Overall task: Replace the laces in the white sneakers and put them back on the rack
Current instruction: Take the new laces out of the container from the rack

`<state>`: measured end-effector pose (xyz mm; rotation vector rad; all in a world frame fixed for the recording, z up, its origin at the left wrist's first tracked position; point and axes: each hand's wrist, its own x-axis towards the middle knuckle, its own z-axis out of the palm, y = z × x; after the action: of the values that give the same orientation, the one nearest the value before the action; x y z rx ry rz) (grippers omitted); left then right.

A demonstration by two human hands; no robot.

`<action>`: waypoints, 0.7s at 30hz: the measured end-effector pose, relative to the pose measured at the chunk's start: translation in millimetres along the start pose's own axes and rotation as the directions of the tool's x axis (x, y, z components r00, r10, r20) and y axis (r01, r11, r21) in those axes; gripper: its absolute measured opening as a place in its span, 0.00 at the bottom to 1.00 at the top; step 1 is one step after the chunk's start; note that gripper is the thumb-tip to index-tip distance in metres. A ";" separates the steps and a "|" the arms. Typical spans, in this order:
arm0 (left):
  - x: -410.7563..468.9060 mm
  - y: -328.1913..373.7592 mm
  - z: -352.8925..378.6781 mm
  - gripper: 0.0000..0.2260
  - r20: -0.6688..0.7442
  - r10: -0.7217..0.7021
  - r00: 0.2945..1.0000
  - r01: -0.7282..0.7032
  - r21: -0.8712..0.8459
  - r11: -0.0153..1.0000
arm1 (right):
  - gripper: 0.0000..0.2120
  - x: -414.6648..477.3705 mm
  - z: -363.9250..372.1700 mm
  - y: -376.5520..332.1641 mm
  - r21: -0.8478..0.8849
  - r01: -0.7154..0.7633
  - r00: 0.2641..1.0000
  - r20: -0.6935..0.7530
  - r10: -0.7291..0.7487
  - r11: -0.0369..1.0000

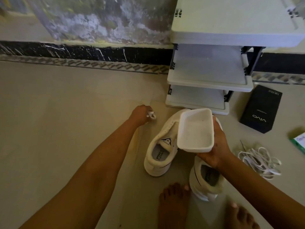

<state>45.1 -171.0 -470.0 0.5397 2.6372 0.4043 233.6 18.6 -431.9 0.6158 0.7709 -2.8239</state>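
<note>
A: Right, stock check. Hands?
B: L hand: fist round small lace bundle, low by floor. R hand: curled under white tray, above sneakers.
A: Step?
B: Prob. sneakers unlaced; loose laces on floor, R side. Next: thread eyelets, needs both hands free. Rack behind.

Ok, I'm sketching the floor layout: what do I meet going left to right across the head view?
Left hand gripping a small lace → white sneaker → white tray in the right hand → loose laces pile → green packet.
</note>
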 end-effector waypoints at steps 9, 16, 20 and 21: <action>-10.3 13.9 -29.4 0.20 0.090 0.037 0.995 -0.037 -0.005 0.999 | 0.19 -10.5 0.3 -1.4 0.015 0.017 0.999 -0.048 -0.017 1.000; -17.7 140.8 -31.2 0.13 -0.029 0.332 0.943 -0.330 -0.217 0.919 | 0.19 -51.2 -28.6 -39.2 0.167 0.141 0.990 -0.054 -0.133 0.976; -20.7 221.6 4.4 0.17 0.094 0.480 0.873 -0.457 -0.194 0.868 | 0.19 -86.9 -66.5 -70.1 0.150 0.291 0.946 -0.189 -0.262 0.945; -20.7 241.7 15.9 0.20 0.151 0.507 0.848 -0.486 -0.157 0.860 | 0.18 -97.7 -76.6 -77.2 0.123 0.331 0.927 -0.230 -0.298 0.936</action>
<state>143.8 36.6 -390.8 1.1724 2.2498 0.6183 329.6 127.6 -415.4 0.8996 0.7389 -3.1779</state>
